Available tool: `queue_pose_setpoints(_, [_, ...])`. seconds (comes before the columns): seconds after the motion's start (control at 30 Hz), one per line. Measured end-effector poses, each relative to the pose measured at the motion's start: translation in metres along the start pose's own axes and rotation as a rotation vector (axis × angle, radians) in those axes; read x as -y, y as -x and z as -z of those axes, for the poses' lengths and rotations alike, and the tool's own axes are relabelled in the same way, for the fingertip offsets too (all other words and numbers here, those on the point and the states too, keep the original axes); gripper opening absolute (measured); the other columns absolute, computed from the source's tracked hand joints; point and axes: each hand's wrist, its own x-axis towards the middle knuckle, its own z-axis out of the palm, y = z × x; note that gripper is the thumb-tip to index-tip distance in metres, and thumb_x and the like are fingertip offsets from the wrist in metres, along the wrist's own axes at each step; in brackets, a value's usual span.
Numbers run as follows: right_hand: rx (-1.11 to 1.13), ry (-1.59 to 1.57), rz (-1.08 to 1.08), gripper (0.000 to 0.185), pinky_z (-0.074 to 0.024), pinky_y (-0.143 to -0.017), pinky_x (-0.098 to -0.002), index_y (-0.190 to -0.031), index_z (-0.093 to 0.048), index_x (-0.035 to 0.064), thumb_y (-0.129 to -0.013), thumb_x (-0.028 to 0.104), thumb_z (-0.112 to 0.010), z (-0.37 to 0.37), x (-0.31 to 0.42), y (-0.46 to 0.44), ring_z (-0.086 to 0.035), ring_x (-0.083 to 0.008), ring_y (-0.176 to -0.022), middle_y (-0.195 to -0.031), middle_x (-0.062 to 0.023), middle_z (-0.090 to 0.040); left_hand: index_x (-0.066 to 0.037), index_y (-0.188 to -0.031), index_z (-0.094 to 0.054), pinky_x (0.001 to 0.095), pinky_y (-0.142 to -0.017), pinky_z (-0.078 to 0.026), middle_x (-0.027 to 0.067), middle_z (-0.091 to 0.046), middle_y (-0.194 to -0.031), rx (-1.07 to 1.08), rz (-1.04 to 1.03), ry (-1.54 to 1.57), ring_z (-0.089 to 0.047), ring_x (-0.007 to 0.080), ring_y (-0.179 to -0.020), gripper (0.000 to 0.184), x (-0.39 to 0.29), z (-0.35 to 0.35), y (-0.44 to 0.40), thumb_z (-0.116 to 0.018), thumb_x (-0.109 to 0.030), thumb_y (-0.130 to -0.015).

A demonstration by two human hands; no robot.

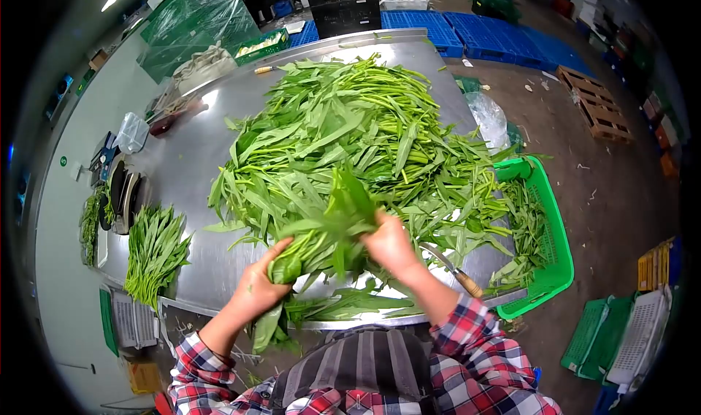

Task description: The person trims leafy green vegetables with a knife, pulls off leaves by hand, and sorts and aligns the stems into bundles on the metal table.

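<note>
My left hand [261, 289] is wrapped round a bunch of water spinach [314, 245] above the near edge of the metal table [191, 155]. At the bunch's right end my right hand [392, 245] grips its leaves, slightly smeared by motion. Behind the bunch spreads a large heap of water spinach [343, 123], stems and long leaves tangled together. A curved sickle [467, 283] with a wooden handle lies just right of my right forearm. Loose leaves [358, 305] lie on the table below my hands.
A neat bundle of greens [155, 254] lies at the table's left edge, near a dark scale-like device [125, 196]. On the right, a green basket [558, 261] holds leaves. Black crates [343, 9] and blue pallets [420, 29] stand beyond the far edge.
</note>
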Motion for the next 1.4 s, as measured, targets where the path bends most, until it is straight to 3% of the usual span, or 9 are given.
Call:
queue_pose_setpoints(0.1, [-0.114,-0.202,-0.347,0.011,-0.0345,-0.037,-0.0231,-0.085,-0.059,0.0015,-0.076,0.009,-0.060,0.065,0.037,-0.010,-0.045,-0.0085,-0.043,-0.064,-0.0033,-0.055,-0.002,-0.128,-0.042,0.0252,-0.086,-0.042,0.0040,-0.058,-0.109,0.142,0.104,0.285,-0.052,0.0093,-0.094,0.066,0.013,0.017,0.000,-0.068,0.002,-0.067])
queue_pose_setpoints(0.2, [-0.136,-0.723,-0.247,0.019,-0.0389,-0.043,-0.0225,-0.087,-0.058,0.0027,-0.083,0.021,-0.060,0.117,-0.005,-0.018,-0.050,-0.0091,-0.052,-0.065,-0.0024,-0.055,-0.001,-0.122,-0.047,0.0249,-0.081,-0.043,0.0043,-0.059,-0.104,0.203,0.307,0.587,-0.054,0.0107,-0.091,0.059,0.041,0.019,0.008,-0.068,0.000,-0.067])
queue_pose_setpoints(0.37, [0.283,-0.289,-0.313,0.050,-0.0521,-0.075,-0.0332,-0.121,-0.046,-0.0027,-0.077,0.014,-0.063,0.107,-0.006,0.014,-0.062,-0.0236,-0.087,-0.110,-0.0135,-0.059,-0.001,-0.116,-0.052,0.0253,-0.079,-0.045,0.0045,-0.060,-0.102,0.171,0.395,0.815,-0.056,0.0127,-0.088,0.049,0.043,0.010,0.018,-0.065,-0.003,-0.069])
queue_pose_setpoints(0.63, [0.194,-0.030,-0.263,0.041,-0.0479,-0.063,-0.0281,-0.110,-0.053,0.0010,-0.078,0.024,-0.067,0.026,0.009,0.024,-0.057,-0.0126,-0.069,-0.077,-0.0066,-0.062,0.001,-0.121,-0.047,0.0305,-0.076,-0.048,0.0125,-0.061,-0.104,0.246,0.427,0.874,-0.061,0.0206,-0.087,0.058,0.032,-0.004,0.014,-0.066,-0.006,-0.067])
queue_pose_setpoints(0.83, [0.202,-1.099,-0.014,0.024,-0.0430,-0.046,-0.0268,-0.092,-0.054,0.0048,-0.079,0.023,-0.062,0.121,0.014,0.000,-0.052,-0.0121,-0.057,-0.067,-0.0033,-0.053,0.004,-0.121,-0.044,0.0297,-0.062,-0.051,0.0191,-0.063,-0.094,0.376,0.453,1.010,-0.063,0.0270,-0.079,0.056,0.084,0.016,0.037,-0.063,-0.014,-0.071])
queue_pose_setpoints(0.93, [-0.049,-0.408,-0.084,0.028,-0.0489,-0.060,-0.0296,-0.097,-0.053,0.0036,-0.080,0.024,-0.061,0.127,0.026,-0.003,-0.057,-0.0147,-0.069,-0.080,-0.0065,-0.058,0.004,-0.120,-0.045,0.0290,-0.061,-0.051,0.0203,-0.063,-0.093,0.395,0.434,1.001,-0.063,0.0277,-0.079,0.056,0.084,0.017,0.040,-0.063,-0.019,-0.073])
queue_pose_setpoints(1.2, [0.715,0.322,-0.022,0.033,-0.0464,-0.073,-0.0356,-0.097,-0.057,-0.0058,-0.074,0.019,-0.061,0.036,0.021,0.005,-0.060,-0.0319,-0.080,-0.086,-0.0258,-0.059,0.002,-0.127,-0.038,0.0310,-0.065,-0.052,0.0204,-0.057,-0.108,0.532,0.455,1.003,-0.061,0.0304,-0.091,0.070,0.068,0.004,0.036,-0.064,-0.039,-0.076])
queue_pose_setpoints(1.3, [0.111,-0.237,-0.202,0.020,-0.0480,-0.068,-0.0354,-0.088,-0.059,-0.0060,-0.074,0.008,-0.052,0.037,-0.023,0.004,-0.060,-0.0285,-0.074,-0.080,-0.0170,-0.062,0.003,-0.128,-0.038,0.0331,-0.080,-0.048,0.0177,-0.054,-0.116,0.460,0.462,0.949,-0.056,0.0276,-0.102,0.072,0.064,0.003,0.041,-0.064,-0.040,-0.077])
queue_pose_setpoints(1.4, [0.280,-1.249,-0.044,0.017,-0.0501,-0.070,-0.0339,-0.093,-0.056,-0.0010,-0.082,0.013,-0.055,0.082,-0.037,-0.010,-0.062,-0.0204,-0.074,-0.078,-0.0108,-0.062,0.003,-0.129,-0.038,0.0339,-0.092,-0.040,0.0142,-0.050,-0.123,0.367,0.496,0.853,-0.050,0.0239,-0.111,0.072,0.074,0.001,0.049,-0.063,-0.040,-0.078])
